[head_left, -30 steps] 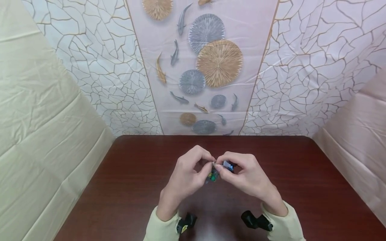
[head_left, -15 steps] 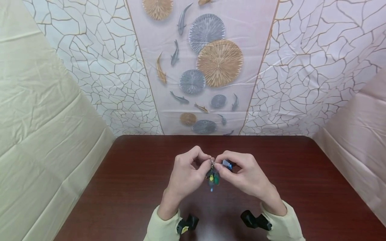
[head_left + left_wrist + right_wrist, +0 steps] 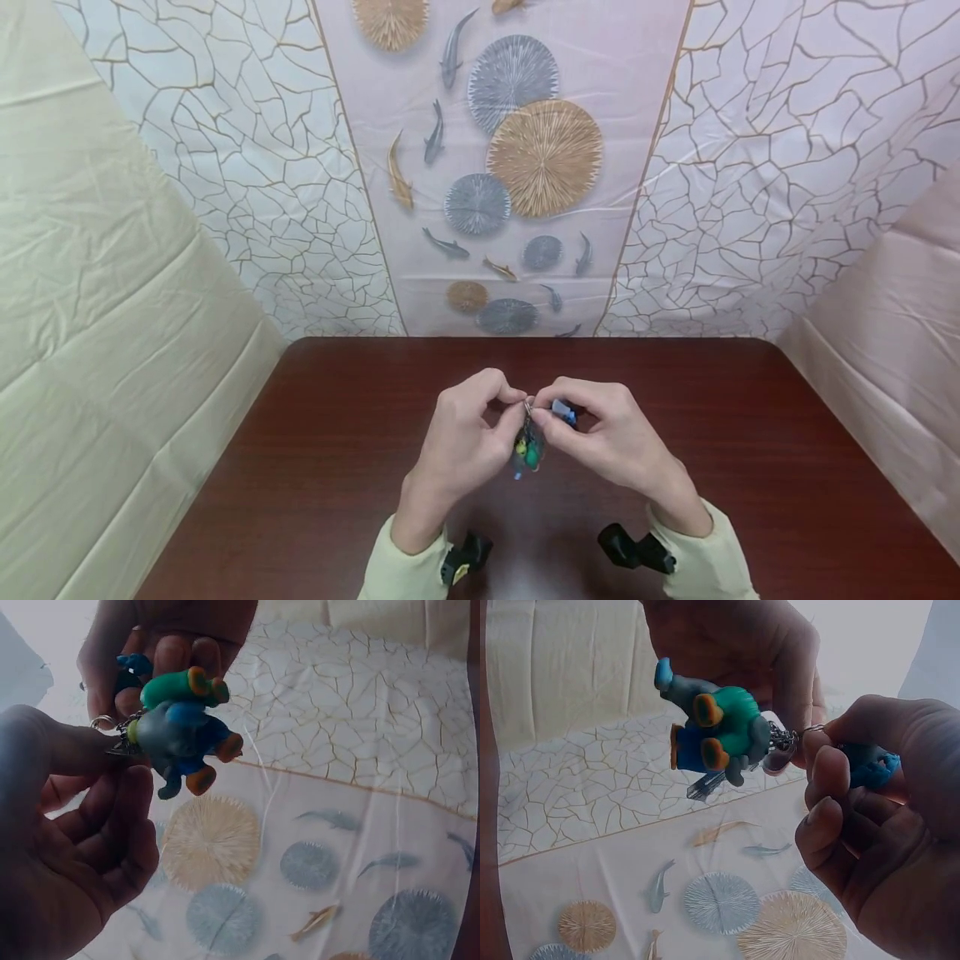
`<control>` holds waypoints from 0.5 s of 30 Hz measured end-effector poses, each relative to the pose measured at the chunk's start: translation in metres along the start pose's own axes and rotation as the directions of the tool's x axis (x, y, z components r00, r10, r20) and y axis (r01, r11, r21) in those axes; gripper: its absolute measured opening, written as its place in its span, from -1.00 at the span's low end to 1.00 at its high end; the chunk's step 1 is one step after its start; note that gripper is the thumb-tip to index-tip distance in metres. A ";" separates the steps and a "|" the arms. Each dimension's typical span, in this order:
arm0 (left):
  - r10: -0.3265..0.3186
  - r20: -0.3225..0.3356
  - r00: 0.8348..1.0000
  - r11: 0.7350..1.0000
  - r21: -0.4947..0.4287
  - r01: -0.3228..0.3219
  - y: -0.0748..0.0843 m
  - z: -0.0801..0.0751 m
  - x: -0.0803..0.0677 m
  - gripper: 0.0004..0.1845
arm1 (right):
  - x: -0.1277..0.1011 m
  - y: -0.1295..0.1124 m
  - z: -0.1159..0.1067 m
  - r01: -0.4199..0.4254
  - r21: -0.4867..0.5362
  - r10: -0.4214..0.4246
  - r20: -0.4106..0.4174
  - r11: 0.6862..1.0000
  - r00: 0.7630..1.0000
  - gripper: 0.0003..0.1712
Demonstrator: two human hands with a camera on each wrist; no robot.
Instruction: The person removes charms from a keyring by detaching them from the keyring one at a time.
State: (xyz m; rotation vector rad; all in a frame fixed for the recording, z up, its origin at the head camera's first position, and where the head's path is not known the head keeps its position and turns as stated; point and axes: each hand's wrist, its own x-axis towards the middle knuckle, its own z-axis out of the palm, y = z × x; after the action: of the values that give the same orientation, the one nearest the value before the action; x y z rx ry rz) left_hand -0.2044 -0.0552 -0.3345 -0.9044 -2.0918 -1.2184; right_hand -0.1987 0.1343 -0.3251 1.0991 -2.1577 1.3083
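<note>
Backing dark wooden table: fish-and-disc patterned cloth, cream side drapes.

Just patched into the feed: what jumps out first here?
Both hands meet above the middle of the dark table, the left hand and right hand pinching a small metal ring. From it hangs a cluster of bright figures, green, blue and orange, close up in both wrist views. Behind the table hangs a cloth printed with fish and round discs.
</note>
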 end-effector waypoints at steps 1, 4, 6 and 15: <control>-0.036 0.002 0.999 0.999 -0.022 0.036 0.001 0.000 0.000 -0.84 | 0.000 0.000 0.000 0.001 0.001 -0.001 0.002 1.000 1.000 -0.75; -0.155 0.023 0.988 0.983 -0.096 0.157 0.004 -0.001 0.000 -0.86 | -0.001 -0.001 0.000 0.001 0.001 -0.001 0.006 1.000 1.000 -0.74; -0.202 0.038 0.979 0.972 -0.118 0.205 0.006 -0.002 0.000 -0.88 | -0.001 0.000 0.000 0.020 0.005 -0.020 0.004 1.000 1.000 -0.73; 0.090 -0.004 0.996 0.995 -0.037 -0.090 0.002 -0.001 0.002 -0.84 | 0.000 0.000 -0.003 0.023 0.002 -0.023 -0.015 1.000 1.000 -0.73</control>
State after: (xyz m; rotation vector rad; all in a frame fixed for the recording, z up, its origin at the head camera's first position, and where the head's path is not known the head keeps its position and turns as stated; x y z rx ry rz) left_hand -0.2038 -0.0549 -0.3309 -1.0018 -2.0104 -1.2145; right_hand -0.1988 0.1368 -0.3236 1.1085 -2.1270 1.3052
